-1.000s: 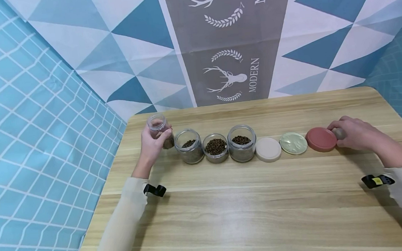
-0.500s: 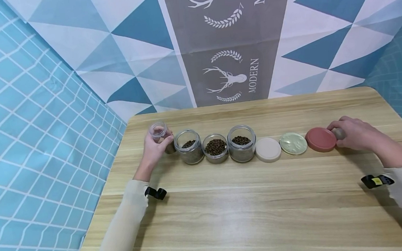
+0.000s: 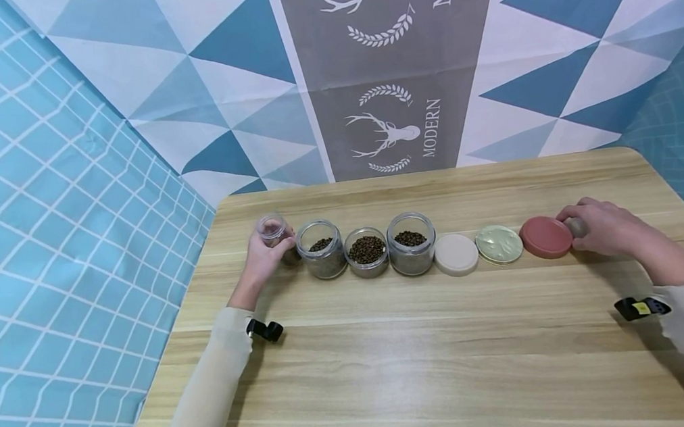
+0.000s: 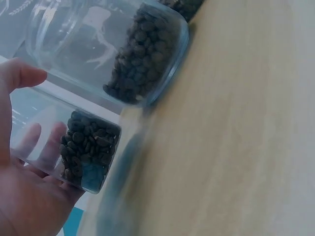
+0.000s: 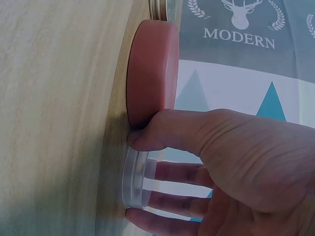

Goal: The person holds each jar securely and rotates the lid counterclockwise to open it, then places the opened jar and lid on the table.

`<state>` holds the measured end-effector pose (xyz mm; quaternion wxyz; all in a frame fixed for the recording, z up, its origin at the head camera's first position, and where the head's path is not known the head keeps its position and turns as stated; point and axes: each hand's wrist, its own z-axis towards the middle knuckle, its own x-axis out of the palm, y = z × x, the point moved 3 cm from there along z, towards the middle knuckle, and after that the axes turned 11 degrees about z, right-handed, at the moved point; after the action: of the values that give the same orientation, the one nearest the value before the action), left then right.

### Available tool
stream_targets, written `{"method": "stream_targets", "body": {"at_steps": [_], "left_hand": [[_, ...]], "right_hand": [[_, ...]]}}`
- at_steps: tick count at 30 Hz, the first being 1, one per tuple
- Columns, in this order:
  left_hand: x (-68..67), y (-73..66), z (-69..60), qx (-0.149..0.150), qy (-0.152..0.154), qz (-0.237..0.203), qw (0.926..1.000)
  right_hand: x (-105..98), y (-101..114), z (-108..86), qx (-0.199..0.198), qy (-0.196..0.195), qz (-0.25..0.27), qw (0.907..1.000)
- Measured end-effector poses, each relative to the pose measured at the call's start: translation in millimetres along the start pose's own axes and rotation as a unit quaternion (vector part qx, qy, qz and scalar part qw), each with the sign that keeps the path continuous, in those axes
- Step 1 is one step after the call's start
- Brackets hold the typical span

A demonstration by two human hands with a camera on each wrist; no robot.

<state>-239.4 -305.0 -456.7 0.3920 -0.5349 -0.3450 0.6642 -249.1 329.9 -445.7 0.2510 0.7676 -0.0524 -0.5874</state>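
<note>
At the left end of a row, my left hand [image 3: 262, 256] grips a slim clear glass jar [image 4: 93, 142] with dark brown beans at its bottom. The thumb lies on the near side; fingers show through the glass. Whether its base touches the table, I cannot tell. Right beside it stands a wider glass jar [image 3: 322, 252], part filled with similar beans. At the row's other end, my right hand [image 3: 610, 225] holds a small translucent lid [image 5: 132, 179] by its edge, thumb against fingers. That lid lies beside a red lid [image 3: 545, 237], which the thumb is next to.
A low jar [image 3: 369, 265] of beans and another wide jar [image 3: 413, 259] continue the row. Right of them lie a beige lid [image 3: 457, 254] and a gold-green lid [image 3: 499, 244]. The wooden table [image 3: 385, 359] ends at a patterned cloth backdrop [image 3: 245, 79].
My left hand has lowered the slim jar towards the table, beside the wide jar, and set it a little straighter. My right hand has stayed in place on the translucent lid.
</note>
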Motion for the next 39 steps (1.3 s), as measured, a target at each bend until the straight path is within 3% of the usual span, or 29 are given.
{"method": "stream_targets", "body": {"at_steps": [8, 18, 27, 39], "left_hand": [[1.3, 7.1, 0.4, -0.028, 0.019, 0.004, 0.9994], [4.6, 9.1, 1.1, -0.008, 0.067, 0.021, 0.9975], [0.6, 8.5, -2.1, -0.024, 0.105, 0.031, 0.9937], [-4.8, 12.6, -2.7, -0.025, 0.12, 0.049, 0.9913]], "right_hand": [[0, 0, 0.6, 0.002, -0.001, 0.0, 1.0], [0, -2, 1.3, 0.0, -0.003, -0.002, 1.0], [0, -2, 0.9, 0.004, -0.002, -0.001, 1.0], [1, -1, 0.7, 0.006, 0.003, 0.002, 1.0]]}}
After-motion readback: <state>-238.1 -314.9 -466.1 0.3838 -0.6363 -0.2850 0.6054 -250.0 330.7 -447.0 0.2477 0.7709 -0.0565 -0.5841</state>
